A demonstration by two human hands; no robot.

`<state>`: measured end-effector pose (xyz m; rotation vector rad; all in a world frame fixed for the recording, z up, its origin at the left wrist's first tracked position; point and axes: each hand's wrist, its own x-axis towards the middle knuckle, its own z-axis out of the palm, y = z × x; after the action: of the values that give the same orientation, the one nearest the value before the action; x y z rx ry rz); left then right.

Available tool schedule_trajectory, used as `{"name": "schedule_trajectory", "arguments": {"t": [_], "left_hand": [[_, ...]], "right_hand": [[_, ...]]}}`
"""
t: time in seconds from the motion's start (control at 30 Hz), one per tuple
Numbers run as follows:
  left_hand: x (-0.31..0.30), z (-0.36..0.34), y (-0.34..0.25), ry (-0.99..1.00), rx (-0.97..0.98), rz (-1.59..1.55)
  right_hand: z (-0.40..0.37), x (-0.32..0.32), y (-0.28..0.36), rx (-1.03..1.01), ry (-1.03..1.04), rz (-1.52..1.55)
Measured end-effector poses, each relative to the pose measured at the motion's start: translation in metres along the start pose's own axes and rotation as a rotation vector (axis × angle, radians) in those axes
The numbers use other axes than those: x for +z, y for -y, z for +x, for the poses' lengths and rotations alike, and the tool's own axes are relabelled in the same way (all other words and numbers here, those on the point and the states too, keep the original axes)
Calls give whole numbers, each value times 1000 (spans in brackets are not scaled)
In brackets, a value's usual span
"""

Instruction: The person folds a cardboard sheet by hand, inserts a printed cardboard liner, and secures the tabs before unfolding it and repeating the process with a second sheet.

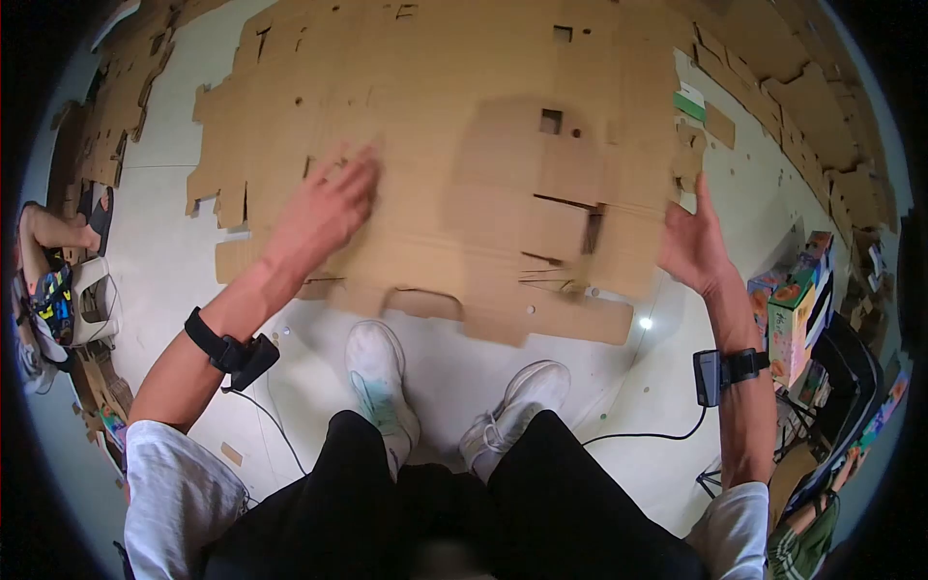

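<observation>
A large flat cardboard sheet (416,145) with small cut-outs and slits spreads across the upper middle of the head view. Over its left part is my left hand (333,198), slightly blurred, with bent fingers apart and nothing visible in them. At the sheet's right edge, my right hand (694,242) has its palm against the cardboard and its thumb raised beside the edge; its other fingers are hidden under the sheet.
My shoes (379,372) stand on the pale floor (638,387) below the sheet. More cardboard (116,87) lies at the far left and upper right. A seated person's leg (58,232) shows at the left. Colourful boxes (788,319) and a black chair (851,377) are at the right.
</observation>
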<state>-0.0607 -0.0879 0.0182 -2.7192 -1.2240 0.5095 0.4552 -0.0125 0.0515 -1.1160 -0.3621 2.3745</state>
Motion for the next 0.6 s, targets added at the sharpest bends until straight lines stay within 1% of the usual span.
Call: {"name": "schedule_trajectory", "arguments": {"t": [0.03, 0.1, 0.13, 0.2, 0.27, 0.3, 0.33, 0.4, 0.43, 0.47, 0.5, 0.53, 0.57, 0.6], "left_hand": [[-6, -1, 0, 53, -74, -21], [-20, -2, 1, 157, -221, -58], [-21, -3, -1, 85, -266, -98], [-20, -3, -3, -59, -354, -171], [-8, -3, -5, -181, -493, -445], [-1, -2, -6, -245, -561, -588], [7, -4, -3, -136, -551, -693], [22, -9, 8, 84, -524, -900], [22, -10, 1, 23, -484, -855], [19, -13, -11, -35, -445, -811], [17, -15, -21, -93, -408, -764], [18, -18, -26, -149, -356, -695], [18, -22, -25, -160, -384, -797], [18, -26, -25, -171, -411, -898]], "right_hand": [[6, -3, -4, -12, -10, -17], [21, -7, -19, -39, -204, -449], [27, -12, -26, -52, -302, -665], [35, -31, -33, -70, -401, -763], [37, -42, -36, -69, -488, -840], [29, -28, -30, -58, -529, -875], [24, -21, -27, -47, -572, -911], [18, -55, -19, -15, -544, -980], [17, -77, -16, 2, -528, -1016], [15, -99, -26, -174, -540, -1154], [10, -84, -29, -172, -619, -1336], [5, -51, -33, -168, -695, -1515], [3, -31, -40, -164, -772, -1693], [8, -35, -53, -242, -697, -1682]]}}
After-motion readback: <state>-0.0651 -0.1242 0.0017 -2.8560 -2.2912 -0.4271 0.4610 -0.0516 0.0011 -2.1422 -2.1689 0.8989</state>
